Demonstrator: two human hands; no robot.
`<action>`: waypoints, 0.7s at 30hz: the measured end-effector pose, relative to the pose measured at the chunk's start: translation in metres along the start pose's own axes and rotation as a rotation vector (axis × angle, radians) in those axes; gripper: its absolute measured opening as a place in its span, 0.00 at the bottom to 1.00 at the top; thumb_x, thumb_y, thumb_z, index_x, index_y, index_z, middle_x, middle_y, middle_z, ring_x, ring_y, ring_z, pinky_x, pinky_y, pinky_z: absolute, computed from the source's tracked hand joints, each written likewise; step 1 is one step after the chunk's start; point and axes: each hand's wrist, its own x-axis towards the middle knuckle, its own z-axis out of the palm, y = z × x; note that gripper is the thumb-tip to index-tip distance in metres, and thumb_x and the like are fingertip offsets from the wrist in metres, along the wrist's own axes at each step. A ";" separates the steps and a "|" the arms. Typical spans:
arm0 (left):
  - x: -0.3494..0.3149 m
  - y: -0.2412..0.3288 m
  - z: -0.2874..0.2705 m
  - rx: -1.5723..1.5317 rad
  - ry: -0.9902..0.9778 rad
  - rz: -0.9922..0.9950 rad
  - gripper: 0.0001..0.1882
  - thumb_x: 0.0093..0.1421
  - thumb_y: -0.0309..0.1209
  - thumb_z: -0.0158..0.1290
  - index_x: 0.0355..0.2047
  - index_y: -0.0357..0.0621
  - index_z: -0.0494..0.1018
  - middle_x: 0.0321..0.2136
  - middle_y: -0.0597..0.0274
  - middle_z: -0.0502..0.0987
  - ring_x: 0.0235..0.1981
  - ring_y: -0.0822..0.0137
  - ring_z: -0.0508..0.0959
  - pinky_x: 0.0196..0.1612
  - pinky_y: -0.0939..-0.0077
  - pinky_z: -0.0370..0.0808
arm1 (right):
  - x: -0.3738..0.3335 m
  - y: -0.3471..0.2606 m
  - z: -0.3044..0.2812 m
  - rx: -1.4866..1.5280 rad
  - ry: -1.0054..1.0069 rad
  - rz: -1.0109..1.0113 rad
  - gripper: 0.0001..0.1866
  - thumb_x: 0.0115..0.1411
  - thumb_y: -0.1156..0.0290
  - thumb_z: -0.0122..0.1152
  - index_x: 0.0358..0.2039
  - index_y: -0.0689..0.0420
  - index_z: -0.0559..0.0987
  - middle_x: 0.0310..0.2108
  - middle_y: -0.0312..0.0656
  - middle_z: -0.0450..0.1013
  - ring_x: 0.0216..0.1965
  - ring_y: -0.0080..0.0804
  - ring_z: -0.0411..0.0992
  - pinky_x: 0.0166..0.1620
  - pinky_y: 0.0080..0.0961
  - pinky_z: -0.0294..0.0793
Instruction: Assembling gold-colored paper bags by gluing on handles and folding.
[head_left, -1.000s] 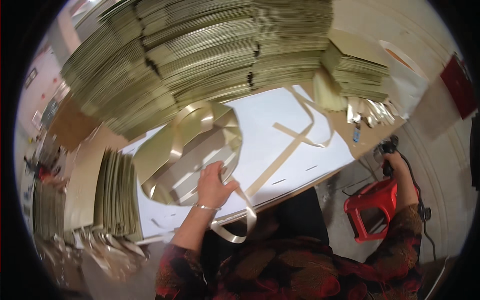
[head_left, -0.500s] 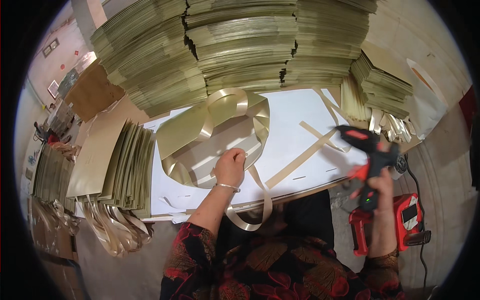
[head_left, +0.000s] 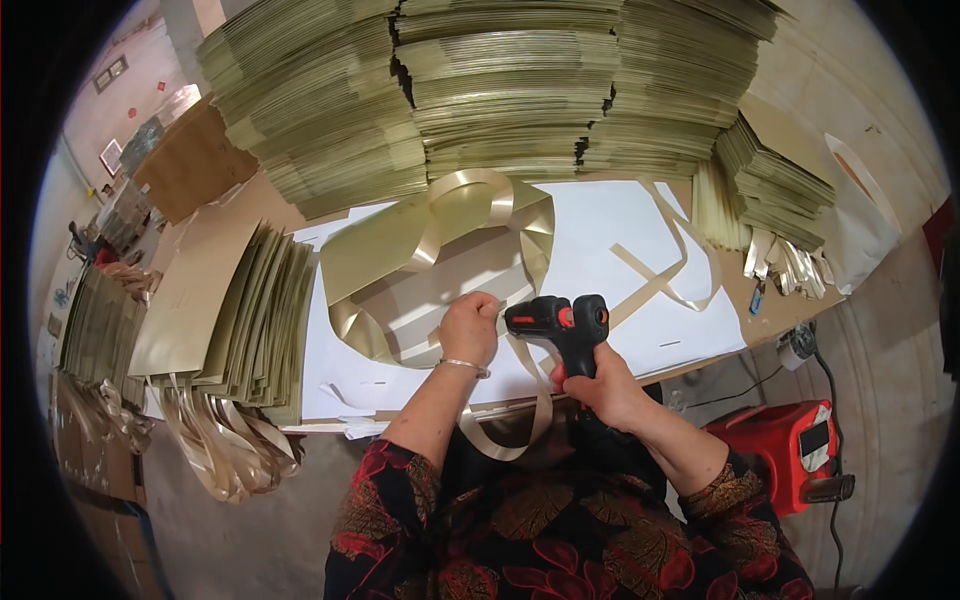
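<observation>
A gold paper gift bag lies open-mouthed on the white-covered table, its pale inside showing. One ribbon handle loops over its far side, and another ribbon hangs off the table's front edge. My left hand is closed at the bag's near rim, fingertips pinching the rim beside the ribbon. My right hand is wrapped round the grip of a black and red cordless glue gun. The gun's nozzle points left, close to my left fingertips; whether it touches the bag I cannot tell.
Tall stacks of flat gold bags wall off the back. Bags with ribbon handles stand at the left. Loose ribbon strips and pale glue sticks lie right. A red case sits low at the right near a cable.
My right hand has brought the glue gun from the right side, over the red case, leftward to the bag's near rim. My left hand keeps its hold there.
</observation>
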 end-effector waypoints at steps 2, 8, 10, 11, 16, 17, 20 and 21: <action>-0.003 0.000 -0.001 0.035 -0.038 0.040 0.07 0.56 0.31 0.54 0.30 0.42 0.80 0.28 0.54 0.79 0.30 0.57 0.78 0.38 0.65 0.74 | -0.004 0.001 -0.004 0.022 -0.008 0.013 0.22 0.52 0.78 0.57 0.49 0.61 0.67 0.33 0.38 0.74 0.31 0.24 0.73 0.35 0.23 0.73; -0.019 0.002 -0.006 0.128 -0.045 0.308 0.04 0.53 0.24 0.53 0.27 0.41 0.78 0.32 0.54 0.76 0.38 0.51 0.75 0.44 0.62 0.72 | -0.003 0.001 -0.009 0.265 -0.005 -0.030 0.22 0.51 0.79 0.56 0.48 0.65 0.66 0.33 0.39 0.73 0.34 0.28 0.76 0.35 0.25 0.74; -0.022 0.008 -0.013 0.118 -0.099 0.281 0.05 0.51 0.20 0.52 0.27 0.40 0.77 0.33 0.54 0.76 0.40 0.50 0.73 0.45 0.60 0.71 | 0.001 0.001 -0.009 0.166 -0.005 -0.001 0.22 0.52 0.78 0.55 0.49 0.64 0.66 0.32 0.39 0.73 0.33 0.27 0.75 0.32 0.23 0.74; -0.026 0.012 -0.020 0.118 -0.073 0.319 0.05 0.51 0.20 0.52 0.27 0.40 0.77 0.33 0.54 0.76 0.40 0.50 0.73 0.45 0.60 0.71 | 0.001 0.002 -0.009 0.184 -0.027 -0.013 0.22 0.52 0.78 0.55 0.49 0.64 0.66 0.32 0.39 0.73 0.33 0.27 0.75 0.32 0.23 0.74; -0.065 0.006 -0.084 0.509 0.186 0.637 0.11 0.48 0.22 0.53 0.33 0.46 0.76 0.34 0.63 0.76 0.41 0.58 0.73 0.41 0.62 0.68 | -0.004 0.003 -0.012 0.057 -0.063 0.000 0.23 0.52 0.78 0.56 0.50 0.63 0.66 0.33 0.39 0.74 0.29 0.25 0.74 0.30 0.21 0.72; -0.073 0.000 -0.094 0.510 0.197 0.668 0.11 0.48 0.22 0.53 0.33 0.46 0.76 0.34 0.63 0.76 0.41 0.58 0.73 0.41 0.62 0.68 | -0.005 0.002 -0.013 0.061 -0.068 0.000 0.23 0.52 0.78 0.56 0.50 0.63 0.66 0.33 0.39 0.74 0.29 0.25 0.74 0.30 0.21 0.72; -0.091 -0.022 -0.107 0.606 0.062 0.578 0.13 0.47 0.23 0.56 0.35 0.47 0.77 0.35 0.64 0.76 0.41 0.59 0.73 0.41 0.63 0.66 | -0.007 0.001 -0.007 0.100 -0.100 0.045 0.22 0.52 0.78 0.56 0.49 0.64 0.67 0.33 0.40 0.74 0.28 0.25 0.73 0.30 0.22 0.72; -0.093 -0.028 -0.107 0.569 0.072 0.597 0.12 0.47 0.24 0.56 0.35 0.48 0.77 0.36 0.64 0.76 0.42 0.59 0.73 0.41 0.62 0.66 | -0.006 0.000 -0.002 0.116 -0.141 0.013 0.22 0.52 0.78 0.56 0.49 0.63 0.67 0.33 0.40 0.74 0.29 0.25 0.73 0.29 0.21 0.72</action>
